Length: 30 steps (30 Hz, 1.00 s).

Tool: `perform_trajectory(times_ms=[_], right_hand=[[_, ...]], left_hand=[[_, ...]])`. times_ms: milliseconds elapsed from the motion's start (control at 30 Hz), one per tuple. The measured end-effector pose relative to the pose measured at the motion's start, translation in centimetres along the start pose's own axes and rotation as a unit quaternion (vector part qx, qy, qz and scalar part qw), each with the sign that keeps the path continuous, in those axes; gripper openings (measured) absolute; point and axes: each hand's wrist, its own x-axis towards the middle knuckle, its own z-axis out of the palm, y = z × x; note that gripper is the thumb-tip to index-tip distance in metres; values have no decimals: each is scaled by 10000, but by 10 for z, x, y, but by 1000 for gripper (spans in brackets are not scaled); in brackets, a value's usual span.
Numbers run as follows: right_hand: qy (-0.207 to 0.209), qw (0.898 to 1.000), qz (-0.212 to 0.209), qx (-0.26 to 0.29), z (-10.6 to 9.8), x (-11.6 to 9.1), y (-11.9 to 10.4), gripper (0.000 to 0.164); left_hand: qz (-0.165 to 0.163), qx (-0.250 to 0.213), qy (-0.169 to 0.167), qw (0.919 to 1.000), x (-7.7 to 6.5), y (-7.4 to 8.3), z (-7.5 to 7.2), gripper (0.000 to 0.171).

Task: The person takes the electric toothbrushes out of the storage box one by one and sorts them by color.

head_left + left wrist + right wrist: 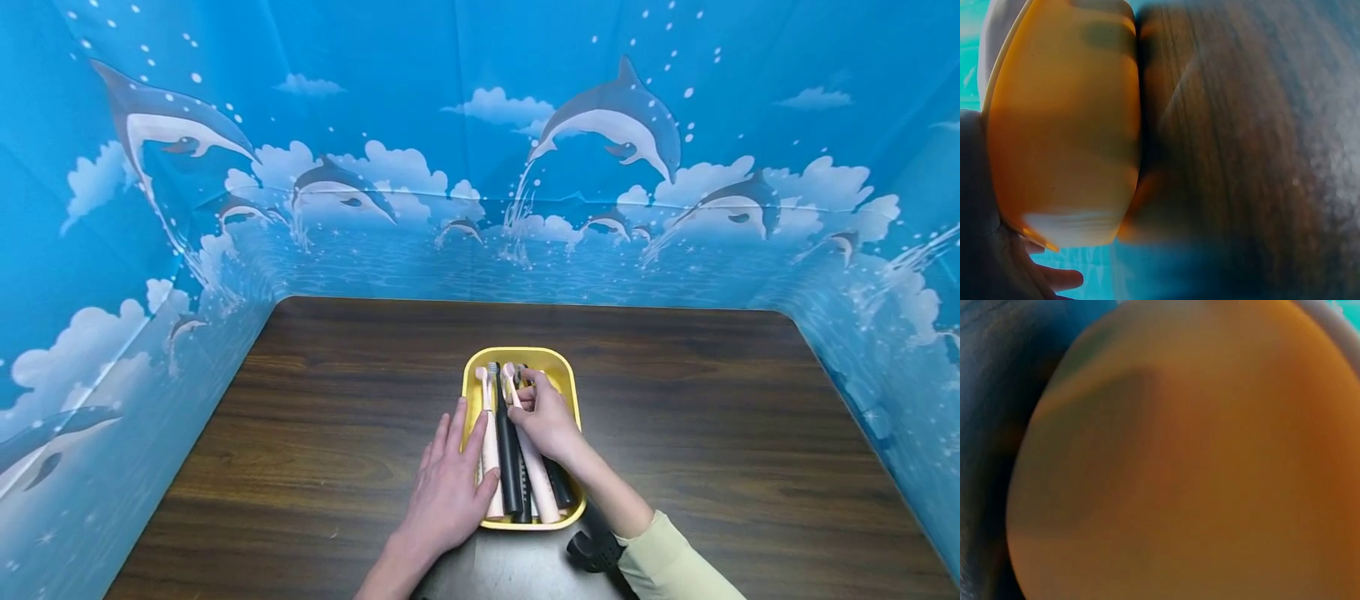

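Note:
A yellow tray (556, 358) holds several electric toothbrushes lying lengthwise, heads toward the far end. Among them are a pale pink toothbrush (491, 454) at the left, a black toothbrush (508, 467) beside it, and another pale pink toothbrush (537, 479) slanting across the right half. My right hand (549, 423) reaches over the tray's right side, thumb and curled fingers pinching the slanted pink toothbrush near its neck. My left hand (450, 492) rests with extended fingers along the left rim, its thumb over the left pink toothbrush. The tray's yellow outer wall (1066, 125) fills much of the left wrist view.
The tray stands on a dark wood-grain table (337, 400) near its front. A blue dolphin-print curtain (420, 208) encloses the table at the back and both sides. A black strap-like device (594, 552) sits at the right wrist.

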Motion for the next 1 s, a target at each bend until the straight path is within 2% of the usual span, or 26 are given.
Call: perform_trajectory(times_ms=[167, 433, 600, 833, 1000], right_hand=[[204, 9996, -192, 47, -7, -11, -4, 47], [179, 9987, -445, 189, -26, -35, -7, 29], [-57, 9986, -461, 264, -28, -50, -3, 28], [-688, 9941, -803, 249, -33, -66, -1, 39], [-822, 9923, -923, 57, -41, -72, -1, 41]], left_hand=[[-152, -213, -71, 9996, 1, 1, 1, 75], [-344, -493, -36, 9982, -1, 1, 2, 83], [-404, -518, 15, 9978, -2, -1, 3, 85], [-453, -600, -17, 9972, -1, 0, 5, 85], [-451, -578, 38, 9973, -1, 0, 5, 85]])
